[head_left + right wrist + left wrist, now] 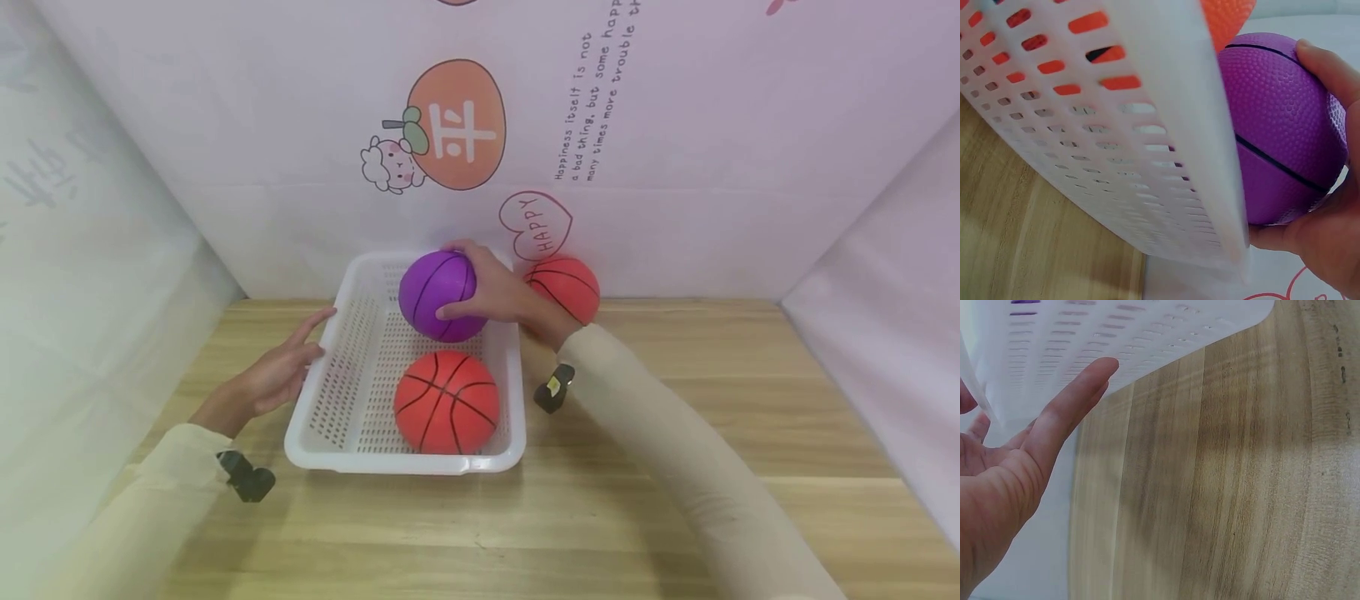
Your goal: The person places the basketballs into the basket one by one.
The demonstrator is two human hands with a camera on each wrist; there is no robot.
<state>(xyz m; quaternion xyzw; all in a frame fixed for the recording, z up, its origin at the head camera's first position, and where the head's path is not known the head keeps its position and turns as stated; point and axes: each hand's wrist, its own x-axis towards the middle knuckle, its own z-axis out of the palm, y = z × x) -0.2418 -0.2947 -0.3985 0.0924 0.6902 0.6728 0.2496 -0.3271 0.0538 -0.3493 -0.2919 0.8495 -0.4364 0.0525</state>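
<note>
A white perforated plastic basket (420, 463) stands on the wooden table. My right hand (487, 287) grips a small purple basketball (438, 292) at the basket's far end, thumb on the near side and fingers over the top. In the right wrist view the purple ball shows just past the basket's rim (1191, 94). A red-orange basketball (447, 402) lies inside the basket, at the near end. At the basket's left side is my left hand (273, 375), its fingers at the rim and the thumb (1079, 394) extended along the outer wall.
Another red-orange basketball (566, 287) sits behind my right forearm, beside the basket against the printed back sheet (660, 233). White sheets also hang at the left and right. The wooden table (675, 500) extends in front and to the right.
</note>
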